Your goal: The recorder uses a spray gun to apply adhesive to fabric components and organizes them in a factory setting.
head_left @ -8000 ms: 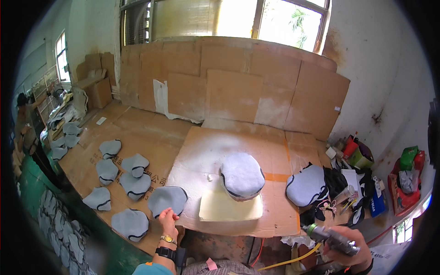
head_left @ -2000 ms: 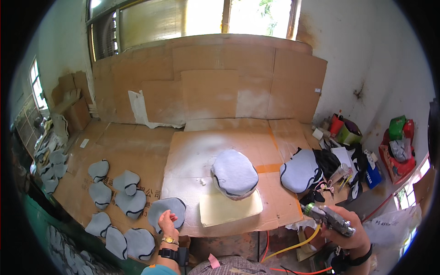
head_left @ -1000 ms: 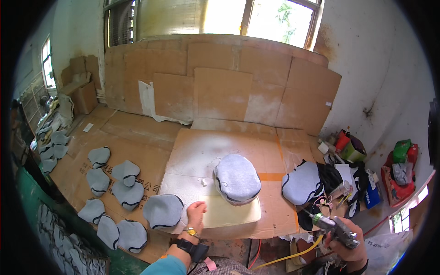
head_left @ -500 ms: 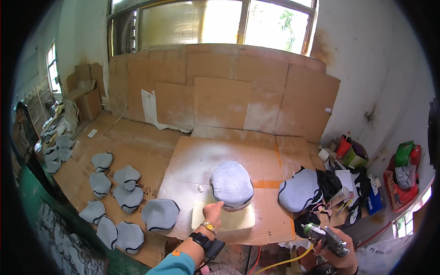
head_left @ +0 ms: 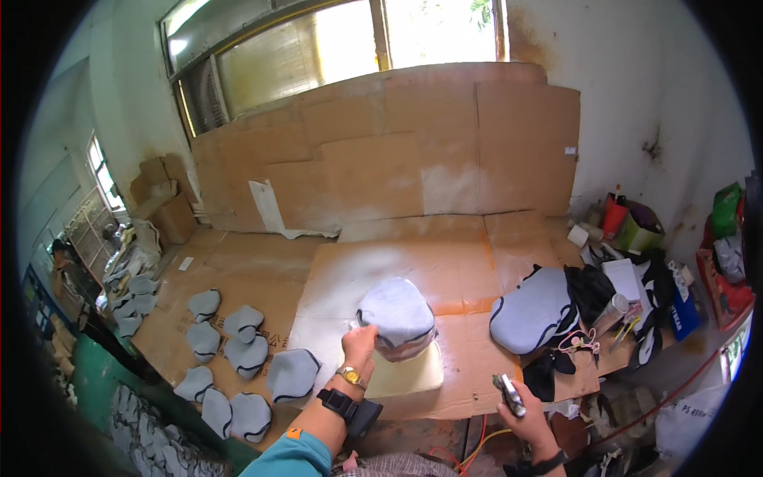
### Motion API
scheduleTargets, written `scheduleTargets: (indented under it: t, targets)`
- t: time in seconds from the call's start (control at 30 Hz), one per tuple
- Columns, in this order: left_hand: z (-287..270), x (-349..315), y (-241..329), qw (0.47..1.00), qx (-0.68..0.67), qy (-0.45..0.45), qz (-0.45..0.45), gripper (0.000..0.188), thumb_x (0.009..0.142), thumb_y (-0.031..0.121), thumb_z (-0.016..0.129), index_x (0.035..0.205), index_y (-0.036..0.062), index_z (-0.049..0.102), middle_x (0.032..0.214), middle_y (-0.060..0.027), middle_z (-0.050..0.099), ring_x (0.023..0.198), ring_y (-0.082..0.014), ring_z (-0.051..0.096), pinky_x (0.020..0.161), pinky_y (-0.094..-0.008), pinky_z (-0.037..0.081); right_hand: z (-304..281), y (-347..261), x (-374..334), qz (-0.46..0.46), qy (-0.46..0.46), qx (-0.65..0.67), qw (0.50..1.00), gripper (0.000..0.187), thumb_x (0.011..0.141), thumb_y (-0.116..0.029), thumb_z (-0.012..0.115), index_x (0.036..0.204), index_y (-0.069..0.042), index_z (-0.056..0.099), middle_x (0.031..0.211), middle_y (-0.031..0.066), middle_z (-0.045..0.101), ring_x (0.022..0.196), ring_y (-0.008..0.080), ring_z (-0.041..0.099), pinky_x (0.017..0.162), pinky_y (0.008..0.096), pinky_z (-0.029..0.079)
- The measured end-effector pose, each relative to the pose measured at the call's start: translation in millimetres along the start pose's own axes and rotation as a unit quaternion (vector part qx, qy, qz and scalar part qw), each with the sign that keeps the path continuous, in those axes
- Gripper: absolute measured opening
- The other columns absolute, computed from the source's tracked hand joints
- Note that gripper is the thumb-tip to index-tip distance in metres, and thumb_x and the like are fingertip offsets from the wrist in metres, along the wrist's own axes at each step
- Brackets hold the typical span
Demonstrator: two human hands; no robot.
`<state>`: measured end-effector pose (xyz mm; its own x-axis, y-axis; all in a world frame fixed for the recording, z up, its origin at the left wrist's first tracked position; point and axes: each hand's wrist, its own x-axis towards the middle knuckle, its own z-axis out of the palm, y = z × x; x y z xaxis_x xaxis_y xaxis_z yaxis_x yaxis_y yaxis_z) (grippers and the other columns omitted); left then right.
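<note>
A grey fabric cap-like piece (head_left: 396, 312) with a dark edge sits over a rounded form (head_left: 409, 347), whose brownish lower side shows. The form stands on a cream block (head_left: 407, 378) near the front of the cardboard-covered table. My left hand (head_left: 359, 347) is closed at the piece's near left edge, with the fingers pinching its rim. In my right hand (head_left: 528, 415), to the right of the block and low by the table's front edge, is a metal spray gun (head_left: 509, 395). Its nozzle points up and away from me.
Several similar grey pieces (head_left: 292, 374) lie on the cardboard at left. At right, a stack of grey pieces (head_left: 531, 312) adjoins black cloth, a clear cup (head_left: 612, 312) and pens. Cardboard sheets (head_left: 366, 171) line the back wall. A yellow hose (head_left: 486, 442) hangs below the table edge.
The view has turned and tilted. My right hand has brought the spray gun leftward, its nozzle now pointing away. My left hand has moved up along the piece's left edge; more of the form shows.
</note>
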<state>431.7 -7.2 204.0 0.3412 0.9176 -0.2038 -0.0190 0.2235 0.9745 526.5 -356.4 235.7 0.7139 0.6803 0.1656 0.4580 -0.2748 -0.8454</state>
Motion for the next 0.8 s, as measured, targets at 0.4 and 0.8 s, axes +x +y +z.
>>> scheduleTargets:
  t: [0.4, 0.8]
  targets:
    - [-79.0, -48.7, 192.8, 0.987, -0.114, 0.095, 0.066, 0.010, 0.072, 0.020, 0.066, 0.071, 0.0161, 0.057, 0.067, 0.0017, 0.057, 0.067, -0.0149, 0.054, 0.068, -0.0381, 0.036, 95.2, 134.4, 94.7, -0.031, 0.055, -0.259, 0.964, 0.066, 0.063, -0.005, 0.066, 0.123, -0.001, 0.039, 0.103, 0.0204, 0.047, 0.098, 0.0383, 0.045, 0.085, 0.0455, 0.039]
    - [-413.8, -177.4, 62.6, 0.842, -0.236, 0.484, -0.037, 0.013, 0.073, 0.022, 0.067, 0.073, 0.0168, 0.055, 0.065, 0.0034, 0.052, 0.066, -0.0158, 0.052, 0.074, -0.0405, 0.034, 279.8, -7.0, 41.0, -0.001, -0.340, 0.175, 0.924, 0.022, 0.074, -0.009, 0.068, 0.093, 0.000, 0.060, 0.074, 0.0067, 0.062, 0.066, 0.0128, 0.058, 0.060, 0.0256, 0.049]
